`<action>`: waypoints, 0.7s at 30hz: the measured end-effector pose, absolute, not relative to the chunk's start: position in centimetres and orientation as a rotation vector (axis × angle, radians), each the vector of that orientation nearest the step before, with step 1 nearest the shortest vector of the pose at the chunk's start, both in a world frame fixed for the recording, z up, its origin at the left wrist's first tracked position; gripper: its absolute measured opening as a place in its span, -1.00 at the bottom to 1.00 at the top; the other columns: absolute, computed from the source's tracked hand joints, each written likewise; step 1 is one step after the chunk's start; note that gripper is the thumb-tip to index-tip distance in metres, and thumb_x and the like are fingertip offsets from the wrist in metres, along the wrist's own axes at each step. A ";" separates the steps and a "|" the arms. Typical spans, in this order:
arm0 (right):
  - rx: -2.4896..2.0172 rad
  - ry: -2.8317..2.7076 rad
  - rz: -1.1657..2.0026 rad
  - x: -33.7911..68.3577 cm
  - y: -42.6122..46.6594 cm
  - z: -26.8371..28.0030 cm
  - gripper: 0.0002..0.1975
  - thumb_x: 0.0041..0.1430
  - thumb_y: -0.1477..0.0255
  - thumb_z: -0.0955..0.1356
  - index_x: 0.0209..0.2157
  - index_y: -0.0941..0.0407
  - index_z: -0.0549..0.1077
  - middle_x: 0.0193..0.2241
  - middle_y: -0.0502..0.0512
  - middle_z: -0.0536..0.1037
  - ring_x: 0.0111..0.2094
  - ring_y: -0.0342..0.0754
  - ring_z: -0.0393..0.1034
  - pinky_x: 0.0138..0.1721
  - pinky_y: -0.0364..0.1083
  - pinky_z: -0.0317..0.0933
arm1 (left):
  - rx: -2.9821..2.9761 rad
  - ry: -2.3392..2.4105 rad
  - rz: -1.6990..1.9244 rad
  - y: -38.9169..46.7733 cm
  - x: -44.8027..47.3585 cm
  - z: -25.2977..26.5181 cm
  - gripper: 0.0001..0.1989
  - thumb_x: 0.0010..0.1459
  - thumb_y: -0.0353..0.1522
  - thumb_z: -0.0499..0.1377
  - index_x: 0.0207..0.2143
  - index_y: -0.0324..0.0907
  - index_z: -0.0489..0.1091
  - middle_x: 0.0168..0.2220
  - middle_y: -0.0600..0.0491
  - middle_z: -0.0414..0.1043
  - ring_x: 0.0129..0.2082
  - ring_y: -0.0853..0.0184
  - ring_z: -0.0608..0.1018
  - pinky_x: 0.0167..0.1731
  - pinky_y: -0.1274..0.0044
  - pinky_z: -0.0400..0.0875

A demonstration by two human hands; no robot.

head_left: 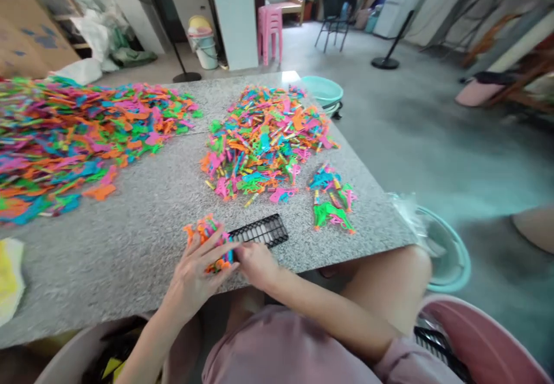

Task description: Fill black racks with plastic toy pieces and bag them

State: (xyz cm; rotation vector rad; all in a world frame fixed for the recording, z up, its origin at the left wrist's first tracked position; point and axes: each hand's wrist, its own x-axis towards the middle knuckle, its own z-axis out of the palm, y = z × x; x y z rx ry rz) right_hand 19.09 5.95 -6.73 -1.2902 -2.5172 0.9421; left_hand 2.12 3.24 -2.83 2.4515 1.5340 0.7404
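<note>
Toys (206, 232) under my left hand (193, 264), fingers spread.
My right hand (258, 264) curls beside it, pinching what I can't tell, near a black tray (277, 228); I seem to be arranging toys, which calls for a steady hold. Ahead rightward, a small bunch (332, 215); beyond my hands, a heap (264, 138).

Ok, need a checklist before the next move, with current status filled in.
1. Left hand on the bright toy guns bunched by the black tray: ok.
2. Right hand firmly gripping something: cannot tell, fingertips unclear.
3. Bunched toys seated in the tray: cannot tell, fingers cover much of them.
4. Tray's exposed right end over the tabletop: ok.
5. Central toy pile apart from the tray: ok.
</note>
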 end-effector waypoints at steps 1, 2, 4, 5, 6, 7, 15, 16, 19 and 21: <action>-1.266 -2.469 0.904 20.4 6.0 -6.9 -0.79 0.19 0.45 0.35 -0.11 0.16 0.42 -0.22 0.21 0.57 -0.18 0.05 0.49 -0.21 -0.08 0.28 | 2.481 1.512 0.749 3.4 1.9 -3.0 -0.67 0.20 -0.11 0.19 -0.05 -0.03 0.47 0.17 -0.08 0.37 0.09 0.04 0.50 0.22 0.07 0.18; -1.259 -2.402 0.832 22.3 6.1 -7.1 -0.74 0.17 0.45 0.37 -0.08 0.15 0.41 -0.16 0.20 0.55 -0.11 0.04 0.46 -0.14 -0.07 0.29 | 2.491 1.496 0.758 3.5 1.7 -3.2 -0.67 0.21 -0.10 0.18 -0.06 -0.04 0.48 0.17 -0.09 0.37 0.09 0.04 0.50 0.22 0.07 0.18; -1.353 -2.207 0.601 28.0 6.6 -7.2 -0.69 0.15 0.46 0.38 -0.04 0.10 0.39 -0.01 0.20 0.47 0.03 0.05 0.37 -0.01 -0.04 0.27 | 2.492 1.464 0.761 3.7 1.4 -3.4 -0.64 0.21 -0.08 0.16 -0.05 -0.05 0.46 0.16 -0.11 0.38 0.10 0.04 0.49 0.22 0.07 0.18; -1.519 -2.069 0.462 31.4 6.9 -7.1 -0.72 0.17 0.46 0.36 -0.06 0.09 0.40 -0.01 0.21 0.46 0.01 0.06 0.37 0.00 -0.01 0.27 | 2.494 1.455 0.760 3.7 1.3 -3.5 -0.63 0.21 -0.06 0.15 -0.04 -0.04 0.45 0.16 -0.11 0.38 0.11 0.04 0.48 0.21 0.06 0.18; -1.736 -1.911 0.335 34.7 7.3 -7.1 -0.76 0.19 0.44 0.34 -0.09 0.10 0.42 -0.05 0.23 0.46 -0.04 0.09 0.40 -0.04 0.02 0.27 | 2.500 1.449 0.759 3.7 1.3 -3.6 -0.63 0.21 -0.05 0.14 -0.03 -0.02 0.45 0.16 -0.10 0.38 0.11 0.03 0.47 0.20 0.05 0.18; -1.957 -1.769 0.251 37.7 7.5 -7.2 -0.79 0.20 0.41 0.34 -0.11 0.13 0.42 -0.11 0.26 0.47 -0.12 0.10 0.43 -0.12 0.02 0.29 | 2.506 1.446 0.760 3.7 1.3 -3.6 -0.62 0.21 -0.04 0.14 -0.03 -0.01 0.45 0.16 -0.10 0.38 0.11 0.03 0.47 0.19 0.04 0.18; -2.026 -2.040 0.610 41.7 7.4 -7.6 -0.84 0.27 0.50 0.22 -0.19 0.11 0.42 -0.37 0.09 0.55 -0.31 -0.02 0.47 -0.31 -0.12 0.22 | 2.508 1.465 0.794 3.9 1.5 -3.6 -0.62 0.21 -0.03 0.13 -0.04 -0.02 0.45 0.12 -0.09 0.42 0.08 0.00 0.49 0.18 0.00 0.16; -2.047 -2.104 0.508 41.4 7.7 -7.3 -0.78 0.24 0.56 0.21 -0.15 0.12 0.42 -0.29 0.13 0.55 -0.26 -0.01 0.47 -0.31 -0.12 0.21 | 2.505 1.463 0.792 3.9 1.4 -3.6 -0.61 0.21 -0.03 0.13 -0.04 -0.02 0.45 0.12 -0.09 0.42 0.09 0.00 0.49 0.18 0.01 0.16; -2.058 -2.380 0.273 41.6 9.3 -6.6 -0.65 0.09 0.71 0.21 -0.13 0.15 0.40 -0.12 0.21 0.46 -0.19 0.00 0.45 -0.33 -0.13 0.18 | 2.485 1.475 0.799 3.9 1.3 -3.6 -0.63 0.20 -0.04 0.14 -0.05 -0.02 0.47 0.12 -0.07 0.43 0.10 0.01 0.48 0.19 0.03 0.17; -1.998 -2.554 0.261 42.1 10.4 -6.5 -0.67 0.03 0.73 0.22 -0.19 0.18 0.40 -0.13 0.23 0.44 -0.22 -0.01 0.44 -0.33 -0.12 0.17 | 2.467 1.487 0.793 3.9 1.4 -3.5 -0.64 0.20 -0.04 0.15 -0.08 -0.02 0.49 0.13 -0.06 0.42 0.10 0.02 0.48 0.21 0.05 0.15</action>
